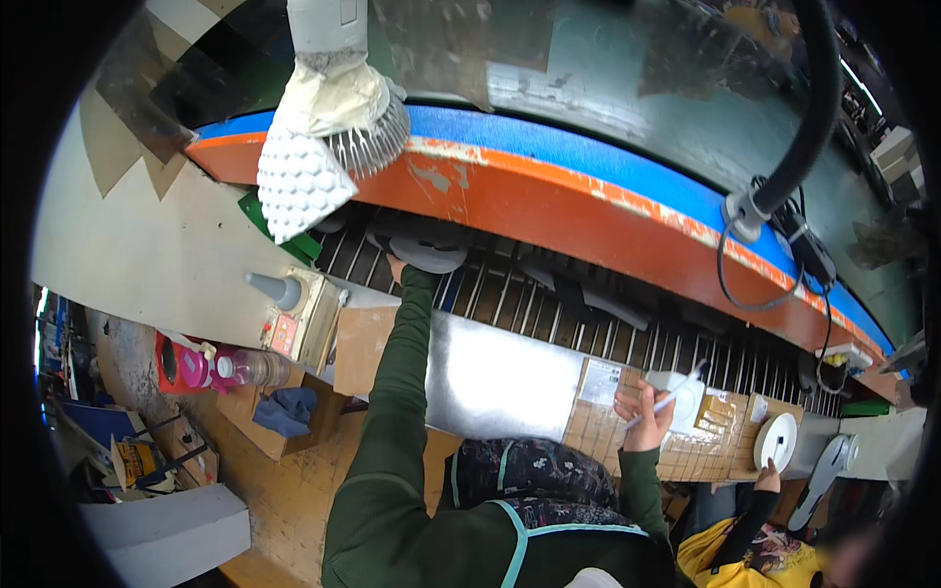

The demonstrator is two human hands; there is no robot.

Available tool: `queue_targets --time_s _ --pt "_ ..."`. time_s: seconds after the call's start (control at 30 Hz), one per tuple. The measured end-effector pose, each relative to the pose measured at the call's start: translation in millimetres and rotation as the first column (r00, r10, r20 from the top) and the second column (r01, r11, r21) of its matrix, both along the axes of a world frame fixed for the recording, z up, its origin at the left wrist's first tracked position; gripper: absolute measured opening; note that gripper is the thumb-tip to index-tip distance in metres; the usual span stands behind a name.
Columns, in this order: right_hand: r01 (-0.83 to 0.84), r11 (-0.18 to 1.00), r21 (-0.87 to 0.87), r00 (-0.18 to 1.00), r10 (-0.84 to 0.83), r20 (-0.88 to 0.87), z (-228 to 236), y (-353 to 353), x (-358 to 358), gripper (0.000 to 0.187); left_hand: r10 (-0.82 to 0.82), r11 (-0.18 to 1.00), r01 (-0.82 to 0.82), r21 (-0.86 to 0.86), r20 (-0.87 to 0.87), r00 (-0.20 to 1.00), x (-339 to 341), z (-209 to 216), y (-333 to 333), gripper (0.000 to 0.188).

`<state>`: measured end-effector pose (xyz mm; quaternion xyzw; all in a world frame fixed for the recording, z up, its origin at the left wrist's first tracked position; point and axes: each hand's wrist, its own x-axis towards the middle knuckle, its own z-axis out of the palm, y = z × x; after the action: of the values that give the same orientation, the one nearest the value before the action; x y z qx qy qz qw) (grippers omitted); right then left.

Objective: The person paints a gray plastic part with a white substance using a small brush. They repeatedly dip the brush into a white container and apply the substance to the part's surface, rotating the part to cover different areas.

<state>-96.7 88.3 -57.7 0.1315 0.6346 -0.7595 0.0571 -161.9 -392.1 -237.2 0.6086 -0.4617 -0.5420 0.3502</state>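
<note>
My left arm reaches forward to the rod conveyor (pixel 510 294) under the orange machine edge. My left hand (pixel 396 268) is at the left side of a grey rounded piece (pixel 431 257) lying there; its fingers are mostly hidden. Lower right, my right hand (pixel 644 416) is closed around a slim white brush-like stick (pixel 668 400), tilted with its thin purplish tip up to the right. Just behind that hand, a white flat piece (pixel 689 404) lies on the cardboard (pixel 598 412). Further dark and grey pieces (pixel 598 299) rest on the rods.
Overhead hangs a lamp (pixel 368 127) with a white bumpy sheet. A black hose (pixel 799 127) drops at the right. A co-worker's hand (pixel 768 478) holds a white round roll-like object (pixel 775 441). To the left are a control box (pixel 306 318), bottles (pixel 250 368) and a carton (pixel 265 416).
</note>
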Motion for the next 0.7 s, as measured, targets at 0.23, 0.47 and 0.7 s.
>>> queue_targets --time_s 0.23,0.47,0.7 --pt "0.081 0.996 -0.047 0.997 -0.08 0.016 -11 10 -8 0.017 0.009 0.993 -0.055 0.108 0.384 0.923 -44 -13 -51 0.072" --pt "0.061 0.997 -0.037 0.997 -0.06 0.04 -12 6 -2 0.02 -0.025 0.998 0.011 0.058 0.26 0.965 -61 -69 -70 0.071" --pt "0.121 0.993 -0.014 0.989 -0.119 0.089 -16 15 10 0.022 -0.117 0.989 0.102 0.109 0.142 0.983 -34 -54 -83 0.064"
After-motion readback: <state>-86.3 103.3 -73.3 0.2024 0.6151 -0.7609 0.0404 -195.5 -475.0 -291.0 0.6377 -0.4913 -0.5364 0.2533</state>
